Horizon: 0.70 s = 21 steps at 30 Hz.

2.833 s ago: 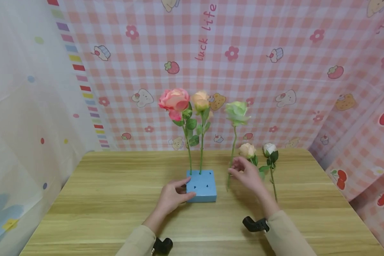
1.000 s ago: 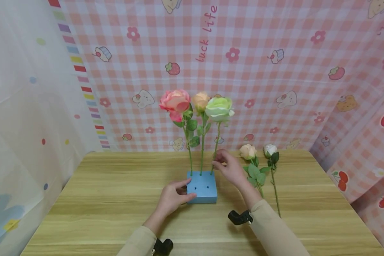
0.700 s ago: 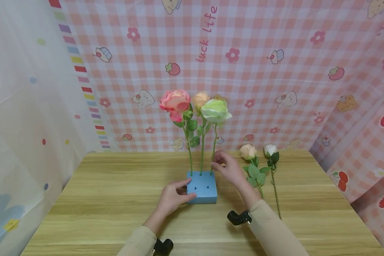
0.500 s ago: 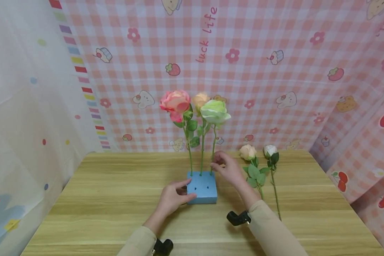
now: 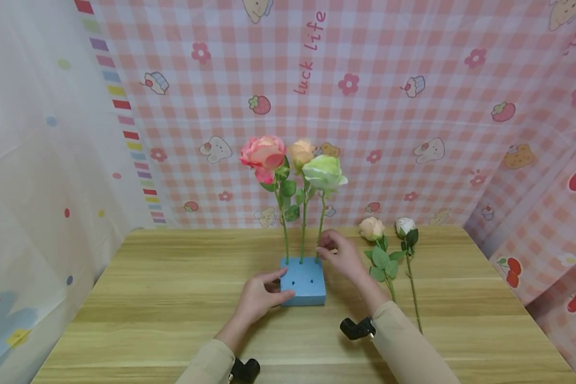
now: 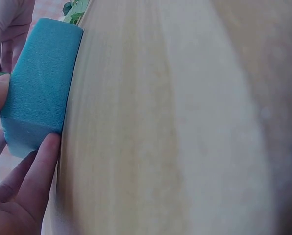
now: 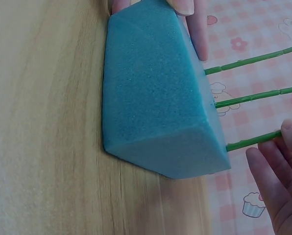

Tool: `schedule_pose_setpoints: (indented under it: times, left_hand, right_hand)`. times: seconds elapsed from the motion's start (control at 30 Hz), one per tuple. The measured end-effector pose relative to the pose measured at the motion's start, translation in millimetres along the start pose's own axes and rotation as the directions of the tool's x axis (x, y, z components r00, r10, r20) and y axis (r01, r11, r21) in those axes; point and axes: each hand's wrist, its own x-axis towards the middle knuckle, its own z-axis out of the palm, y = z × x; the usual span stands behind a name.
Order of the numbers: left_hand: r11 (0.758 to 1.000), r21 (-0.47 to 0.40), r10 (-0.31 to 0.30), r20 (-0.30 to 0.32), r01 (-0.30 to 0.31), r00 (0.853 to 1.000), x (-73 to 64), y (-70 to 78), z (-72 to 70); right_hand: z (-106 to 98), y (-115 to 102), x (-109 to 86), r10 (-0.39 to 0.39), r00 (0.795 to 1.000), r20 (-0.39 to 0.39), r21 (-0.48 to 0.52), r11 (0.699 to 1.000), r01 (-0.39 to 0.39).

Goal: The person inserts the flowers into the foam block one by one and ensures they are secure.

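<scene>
On the table stands a blue foam block (image 5: 302,290), with three artificial roses upright in holes along its back edge. A pink rose (image 5: 262,153) is at the left, a peach rose (image 5: 301,151) in the middle, a green rose (image 5: 324,173) at the right. My left hand (image 5: 259,293) holds the block by its left side, thumb and fingers on its top and edge. My right hand (image 5: 341,253) pinches the green rose's stem (image 7: 254,140) between thumb and fingers, just above the block. Two open holes show in the block's front half.
Right of the block, a second peach rose (image 5: 372,228) and a white rose (image 5: 405,226) lie on the wooden table (image 5: 173,304). A pink checked cloth (image 5: 384,122) hangs behind the table, and a pale curtain (image 5: 53,176) at the left.
The green rose came leftward from right of the block and its stem entered the back right hole. Since then its bloom has sunk slightly. My left hand has stayed on the block.
</scene>
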Motion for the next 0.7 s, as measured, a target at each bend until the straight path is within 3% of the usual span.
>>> schedule_pose_setpoints:
  times: [0.33, 0.7]
  left_hand:
    - [1.0, -0.001, 0.0, -0.002, 0.0, 1.0, -0.6, 1.6, -0.5]
    - [1.0, -0.003, -0.006, -0.006, 0.006, 1.0, -0.1, 1.6, 0.0]
  right_hand:
    - [1.4, 1.8, -0.8, 0.026, 1.0, 0.01, 0.001, 1.0, -0.026]
    - [2.0, 8.0, -5.4, 0.069, 0.997, 0.027, -0.07, 0.995, -0.067]
